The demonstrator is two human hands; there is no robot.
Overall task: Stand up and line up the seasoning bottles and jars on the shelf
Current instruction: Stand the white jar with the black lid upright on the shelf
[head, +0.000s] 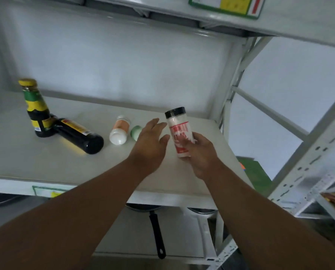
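From the head camera, we look down on a white metal shelf (36,164) where our right hand (201,154) is wrapped around the lower half of a clear seasoning jar with a black cap (177,129), fingers closed on its red-and-white label, the jar nearly upright with its cap tipped slightly to the left and its base apparently just off the shelf surface near the right front. Our left hand (151,141) holds nothing: fingers spread and loosely extended, palm down, hovering just beside the jar and reaching toward the fallen items. Directly beyond its fingertips lies a small green-capped container (135,132), partly hidden by the hand, and just left of that a white jar with an orange label (119,131) on its side, long axis running from front-left to back-right, its round end toward us. Farther left a dark sauce bottle (79,136) lies flat, long axis pointing from the front-right back toward the upright yellow-capped bottle (36,110), whose base its neck touches. We judge the left hand the nearer one to the two small toppled jars, which lie ahead and to the left of its fingers, while the right must first set its jar down. Below the shelf, a black-handled pan (156,230) is stored.
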